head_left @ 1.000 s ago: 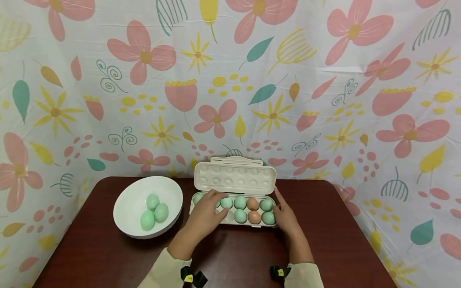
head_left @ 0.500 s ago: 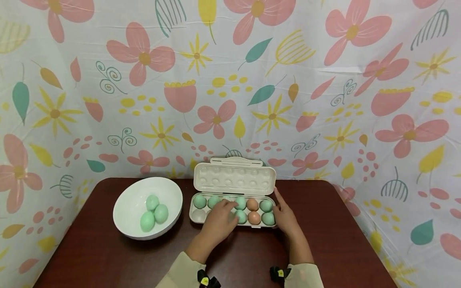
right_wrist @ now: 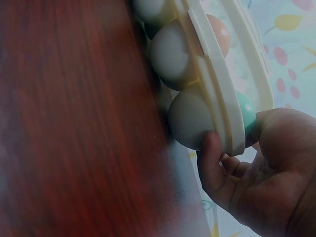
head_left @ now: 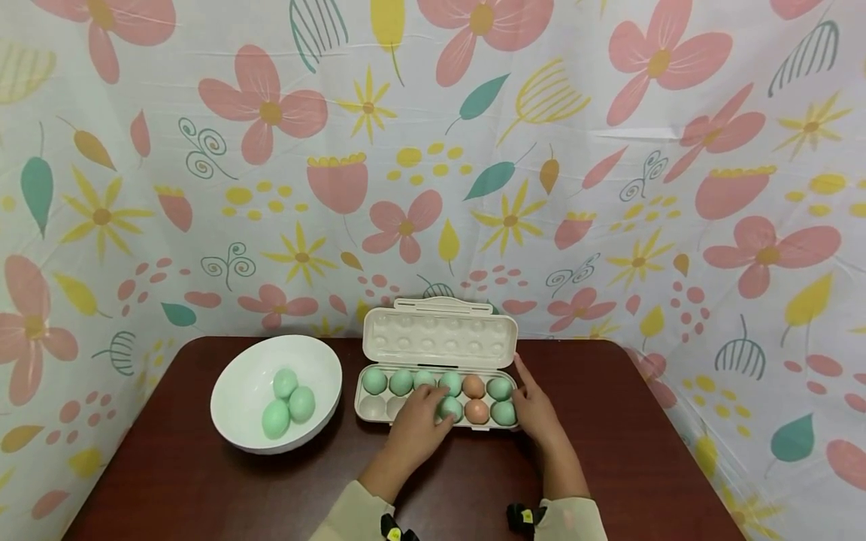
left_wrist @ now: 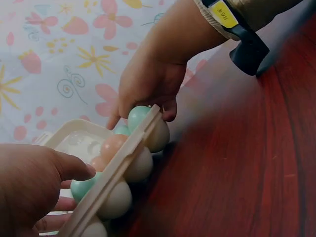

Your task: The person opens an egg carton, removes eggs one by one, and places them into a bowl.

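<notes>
Pale-green shell: the egg (head_left: 449, 409) pinched by the left hand (head_left: 417, 424) sits in the front row of the egg carton (head_left: 440, 336). Likely light, slippery, brittle; hold its sides gently. The right hand (head_left: 537, 413) grips the carton's right end. The yellow wristband label's (left_wrist: 223, 14) writing is illegible.
</notes>
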### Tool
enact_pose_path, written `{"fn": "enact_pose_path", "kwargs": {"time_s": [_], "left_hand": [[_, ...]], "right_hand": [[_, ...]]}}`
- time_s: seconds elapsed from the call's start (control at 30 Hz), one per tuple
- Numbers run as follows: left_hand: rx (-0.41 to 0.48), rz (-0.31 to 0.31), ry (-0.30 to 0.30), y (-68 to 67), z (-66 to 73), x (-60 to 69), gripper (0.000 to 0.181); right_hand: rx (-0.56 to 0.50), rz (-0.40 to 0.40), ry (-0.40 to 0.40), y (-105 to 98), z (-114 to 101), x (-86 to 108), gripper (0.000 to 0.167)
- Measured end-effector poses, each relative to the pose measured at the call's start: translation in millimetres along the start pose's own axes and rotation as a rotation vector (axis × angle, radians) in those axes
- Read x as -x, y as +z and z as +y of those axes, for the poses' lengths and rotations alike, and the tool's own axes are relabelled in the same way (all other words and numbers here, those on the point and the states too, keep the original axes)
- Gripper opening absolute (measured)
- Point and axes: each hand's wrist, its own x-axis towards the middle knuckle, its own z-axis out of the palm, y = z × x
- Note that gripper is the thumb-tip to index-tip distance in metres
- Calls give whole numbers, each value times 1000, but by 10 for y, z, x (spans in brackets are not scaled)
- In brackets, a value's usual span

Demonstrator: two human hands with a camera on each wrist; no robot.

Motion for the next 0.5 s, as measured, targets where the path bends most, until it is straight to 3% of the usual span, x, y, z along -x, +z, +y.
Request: {"fn": "enact_pose_path", "kwargs": {"time_s": [0.5], "left_hand": [[-46, 59, -1, 110, -23, -14, 35]], "right_hand": [[6, 9, 15, 7, -2, -6, 67]]}}
